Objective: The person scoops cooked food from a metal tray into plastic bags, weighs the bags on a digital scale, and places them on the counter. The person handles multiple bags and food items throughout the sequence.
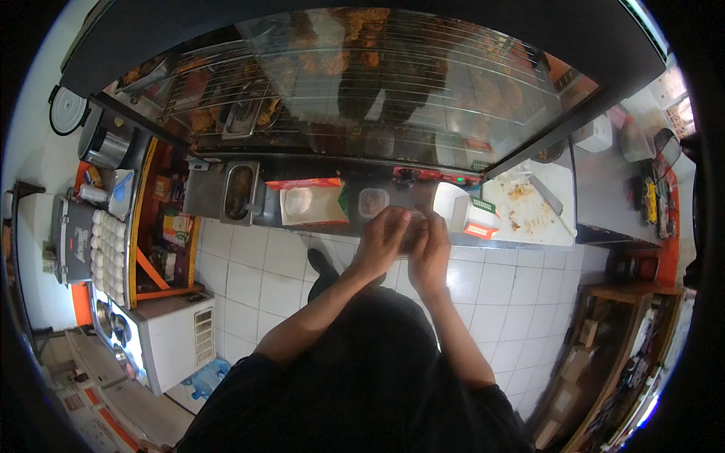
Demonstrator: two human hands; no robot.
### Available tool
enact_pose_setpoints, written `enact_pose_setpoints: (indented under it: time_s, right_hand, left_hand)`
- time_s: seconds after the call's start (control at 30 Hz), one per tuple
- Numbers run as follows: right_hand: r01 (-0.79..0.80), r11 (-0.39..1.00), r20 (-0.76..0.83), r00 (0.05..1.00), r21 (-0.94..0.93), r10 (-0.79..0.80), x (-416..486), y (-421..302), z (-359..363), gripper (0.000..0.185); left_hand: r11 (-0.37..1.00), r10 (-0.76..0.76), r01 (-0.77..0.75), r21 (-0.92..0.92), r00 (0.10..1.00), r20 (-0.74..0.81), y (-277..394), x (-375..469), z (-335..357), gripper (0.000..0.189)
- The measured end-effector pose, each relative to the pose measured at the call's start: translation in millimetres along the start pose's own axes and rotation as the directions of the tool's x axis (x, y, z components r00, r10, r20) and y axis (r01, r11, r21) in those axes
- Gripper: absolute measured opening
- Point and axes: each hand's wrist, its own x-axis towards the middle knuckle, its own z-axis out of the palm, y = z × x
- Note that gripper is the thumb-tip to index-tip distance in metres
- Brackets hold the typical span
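My left hand (380, 240) and my right hand (429, 249) are close together at the counter's front edge, with a small clear plastic container (409, 232) between them. Its contents are mostly hidden by my fingers. Just beyond my left hand, a second small clear container (374, 202) with something brownish inside stands on the dark counter. To the left lies an open cardboard food box (314, 205), white inside with red and green sides. Near my right hand are a white paperboard box (450, 206) and a box with green and orange print (481, 218).
A glass-fronted warming cabinet (340, 130) with fried food on wire racks rises beyond the counter. A steel pan (239, 195) stands left. At right, a cleaver (546, 193) rests on a white cutting board (527, 221) with crumbs. Stacked egg trays (107, 255) stand far left.
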Motion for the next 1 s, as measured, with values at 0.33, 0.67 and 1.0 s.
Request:
enact_pose_setpoints:
  time_s: [0.33, 0.67, 1.0]
  right_hand:
    - [-0.069, 0.99, -0.042, 0.996, 0.122, 0.075, -10, 24, 25, 0.032]
    - [-0.296, 0.938, -0.068, 0.948, 0.181, 0.312, -6, 64, 56, 0.042]
    - [-0.461, 0.566, 0.106, 0.83, 0.683, 0.548, -37, 152, -31, 0.039]
  left_hand:
    - [0.965, -0.188, 0.189, 0.183, 0.982, -0.028, -17, 8, -6, 0.05]
    - [0.832, 0.192, -0.193, 0.521, 0.98, 0.056, -58, 19, -17, 0.051]
    - [0.517, -0.058, 0.022, 0.856, 0.998, 0.009, -163, 78, -21, 0.085]
